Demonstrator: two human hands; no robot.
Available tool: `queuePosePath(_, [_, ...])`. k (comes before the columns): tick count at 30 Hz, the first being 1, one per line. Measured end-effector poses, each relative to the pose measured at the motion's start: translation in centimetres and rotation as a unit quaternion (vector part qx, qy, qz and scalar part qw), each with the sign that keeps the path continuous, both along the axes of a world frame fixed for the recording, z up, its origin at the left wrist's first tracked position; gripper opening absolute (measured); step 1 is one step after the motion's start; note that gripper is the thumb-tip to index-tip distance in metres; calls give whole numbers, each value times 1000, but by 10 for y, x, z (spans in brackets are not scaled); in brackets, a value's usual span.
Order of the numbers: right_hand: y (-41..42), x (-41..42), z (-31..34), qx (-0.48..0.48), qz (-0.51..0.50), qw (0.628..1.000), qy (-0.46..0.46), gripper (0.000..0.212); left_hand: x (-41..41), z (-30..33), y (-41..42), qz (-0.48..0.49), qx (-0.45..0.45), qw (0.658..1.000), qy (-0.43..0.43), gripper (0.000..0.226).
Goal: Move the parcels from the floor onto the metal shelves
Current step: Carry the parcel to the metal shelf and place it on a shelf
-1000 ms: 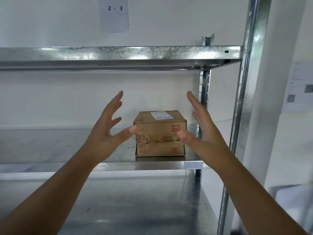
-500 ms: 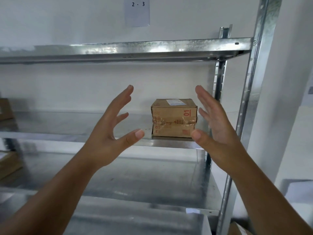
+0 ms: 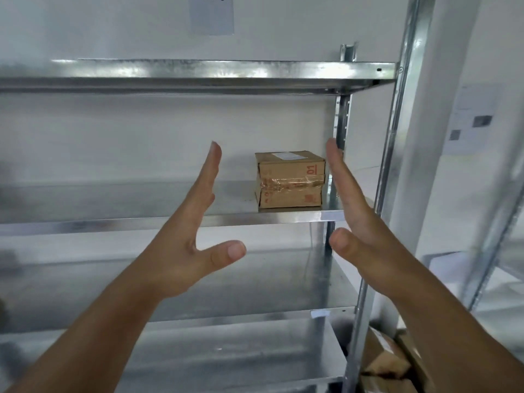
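Observation:
A brown cardboard parcel [image 3: 289, 180] with clear tape and a red "01" mark stands on the middle metal shelf [image 3: 141, 222], at its right end beside the rear post. My left hand [image 3: 195, 231] is held up in front of the shelf, left of the parcel, palm inward, fingers straight, holding nothing. My right hand [image 3: 354, 214] is raised opposite it, right of the parcel, also empty with fingers apart. Both hands are nearer to me than the parcel and do not touch it.
The upper shelf [image 3: 226, 72] spans above, lower shelves [image 3: 226, 321] below. A steel upright [image 3: 391, 165] stands at right. Several cardboard parcels [image 3: 391, 361] lie on the floor at lower right. A paper label [image 3: 211, 12] hangs on the wall.
Both hands have drawn back from the parcel, which stays on the shelf. The fingers have straightened. The view has pulled back, showing lower shelves and floor parcels.

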State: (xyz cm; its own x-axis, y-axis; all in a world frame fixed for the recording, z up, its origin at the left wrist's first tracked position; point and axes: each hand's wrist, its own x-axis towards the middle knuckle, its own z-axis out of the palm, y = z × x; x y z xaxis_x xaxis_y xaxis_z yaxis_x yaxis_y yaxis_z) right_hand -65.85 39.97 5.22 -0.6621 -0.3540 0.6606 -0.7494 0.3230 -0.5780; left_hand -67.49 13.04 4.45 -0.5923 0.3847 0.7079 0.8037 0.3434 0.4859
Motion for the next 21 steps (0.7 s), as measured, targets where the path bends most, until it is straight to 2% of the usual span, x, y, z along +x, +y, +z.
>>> queuePosePath(6, [-78,48,-14,17,-35,999,10,105,17,-10,-66,-67,14,998,-9,124])
queuePosePath(10, [-110,79,-19,13,-60,998,-22,108,23,-20,-93,-105,24,994,-26,122])
queuePosePath(17, [-116,131,-19,11,-134,991,-23,110,42,-25,-103,-163,42,985,-36,119])
queuePosePath(21, [-102,159,-24,29,-186,982,6,109,59,-30,-87,-212,37,975,-51,120])
